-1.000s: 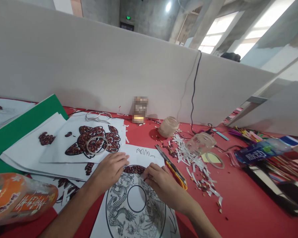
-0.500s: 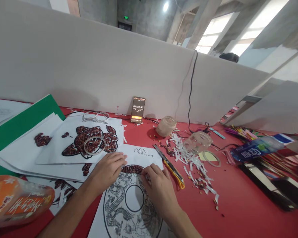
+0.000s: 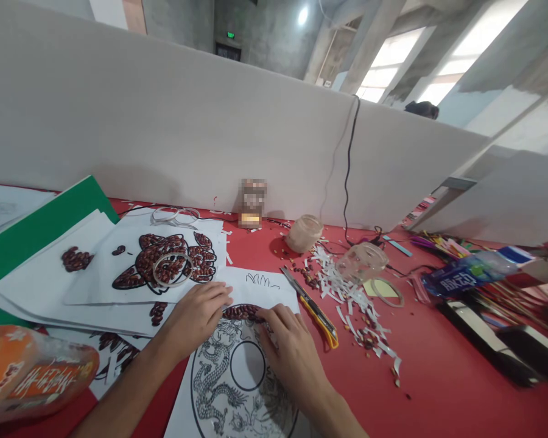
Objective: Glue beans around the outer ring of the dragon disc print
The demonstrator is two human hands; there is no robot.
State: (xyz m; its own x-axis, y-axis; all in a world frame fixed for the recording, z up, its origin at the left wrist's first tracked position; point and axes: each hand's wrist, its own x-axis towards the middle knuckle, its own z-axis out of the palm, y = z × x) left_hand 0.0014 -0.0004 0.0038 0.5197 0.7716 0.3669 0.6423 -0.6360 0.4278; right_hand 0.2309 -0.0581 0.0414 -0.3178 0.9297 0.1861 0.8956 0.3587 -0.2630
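A white sheet printed with a round dragon drawing lies in front of me. Along the top of its circle runs a short row of dark red beans. My left hand rests flat on the sheet, fingers stretched out at the left end of the row. At the right end, the fingertips of my right hand touch the beans, with the thumb held a little apart from the index finger. No object shows in either hand. The right part of the drawing is hidden under my right hand and its shadow.
Right of the sheet lie a yellow utility knife, paper shreds and loose beans. Two jars, one a clear jar, stand behind. Bean-covered sheets with a tape roll lie left, near an orange bottle.
My right hand's fingers have straightened a little and shifted slightly left over the bean row. My left hand stays in place. The view has moved very slightly.
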